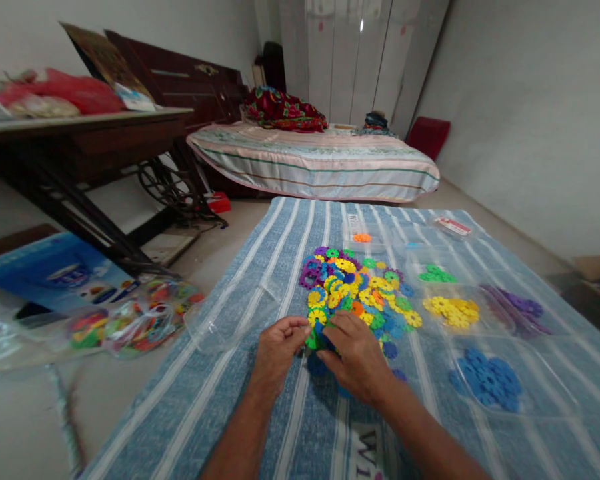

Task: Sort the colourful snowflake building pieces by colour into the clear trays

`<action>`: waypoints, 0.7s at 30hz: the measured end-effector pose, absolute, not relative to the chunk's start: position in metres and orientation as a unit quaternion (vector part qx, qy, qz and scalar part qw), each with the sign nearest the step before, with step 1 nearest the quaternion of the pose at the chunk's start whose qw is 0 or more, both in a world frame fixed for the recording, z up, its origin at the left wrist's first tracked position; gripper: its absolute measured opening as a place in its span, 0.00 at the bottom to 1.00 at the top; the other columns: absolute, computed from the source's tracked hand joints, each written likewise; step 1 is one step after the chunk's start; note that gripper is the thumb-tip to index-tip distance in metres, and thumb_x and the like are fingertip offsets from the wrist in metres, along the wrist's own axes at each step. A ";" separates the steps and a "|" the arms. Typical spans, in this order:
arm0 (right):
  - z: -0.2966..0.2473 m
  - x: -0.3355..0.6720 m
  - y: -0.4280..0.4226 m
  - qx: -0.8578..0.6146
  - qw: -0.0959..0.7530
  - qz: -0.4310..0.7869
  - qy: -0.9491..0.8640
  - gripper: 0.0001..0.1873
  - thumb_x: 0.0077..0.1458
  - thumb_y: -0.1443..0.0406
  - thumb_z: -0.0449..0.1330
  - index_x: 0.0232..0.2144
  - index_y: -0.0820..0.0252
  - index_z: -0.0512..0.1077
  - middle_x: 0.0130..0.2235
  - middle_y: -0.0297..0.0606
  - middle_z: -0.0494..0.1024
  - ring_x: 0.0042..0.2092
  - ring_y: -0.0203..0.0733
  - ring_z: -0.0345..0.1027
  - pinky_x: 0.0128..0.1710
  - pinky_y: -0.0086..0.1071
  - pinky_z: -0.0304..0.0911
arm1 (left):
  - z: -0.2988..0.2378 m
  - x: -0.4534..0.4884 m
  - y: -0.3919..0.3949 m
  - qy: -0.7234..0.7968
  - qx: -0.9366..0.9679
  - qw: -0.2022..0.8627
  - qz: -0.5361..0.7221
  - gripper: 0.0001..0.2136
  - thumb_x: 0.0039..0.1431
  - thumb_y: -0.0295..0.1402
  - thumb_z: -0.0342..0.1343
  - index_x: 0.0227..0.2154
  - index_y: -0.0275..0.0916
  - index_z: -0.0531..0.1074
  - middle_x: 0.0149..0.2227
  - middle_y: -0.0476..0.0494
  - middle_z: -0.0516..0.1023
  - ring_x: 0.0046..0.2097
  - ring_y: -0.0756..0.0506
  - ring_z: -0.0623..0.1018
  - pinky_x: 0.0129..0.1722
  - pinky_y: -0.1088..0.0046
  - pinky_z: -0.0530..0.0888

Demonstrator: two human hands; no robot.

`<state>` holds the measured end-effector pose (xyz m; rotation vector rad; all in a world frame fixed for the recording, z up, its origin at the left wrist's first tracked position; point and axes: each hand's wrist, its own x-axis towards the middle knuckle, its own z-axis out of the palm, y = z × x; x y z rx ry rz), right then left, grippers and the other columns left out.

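A heap of small plastic snowflake discs (355,290) in yellow, blue, green, purple and orange lies on a blue striped cloth (230,373). My left hand (277,350) sits at the heap's near edge with its fingers curled in a pinch next to a yellow disc. My right hand (357,357) rests beside it, fingers bent over green and blue discs at the same edge. What either hand grips is hidden by the fingers. Sorted groups lie to the right: green discs (436,274), yellow discs (453,312), purple discs (517,310) and blue discs (487,380).
Clear plastic trays (535,400) hold the sorted groups; another clear tray (230,313) lies left of the heap. Bags of coloured pieces (130,323) and a blue box (55,273) lie on the floor at left. A sewing table (80,133) and a bed (315,160) stand behind.
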<state>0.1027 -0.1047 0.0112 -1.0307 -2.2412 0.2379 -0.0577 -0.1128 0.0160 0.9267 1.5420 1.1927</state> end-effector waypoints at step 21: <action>0.048 0.239 -0.009 -0.592 0.317 -0.172 -0.721 0.13 0.56 0.63 0.51 0.28 0.61 0.73 0.31 0.44 0.75 0.35 0.45 0.67 0.37 0.38 0.61 | -0.005 -0.053 -0.111 0.672 0.543 0.300 0.405 0.14 0.45 0.35 0.57 0.37 0.38 0.75 0.29 0.49 0.76 0.29 0.49 0.75 0.33 0.72 0.73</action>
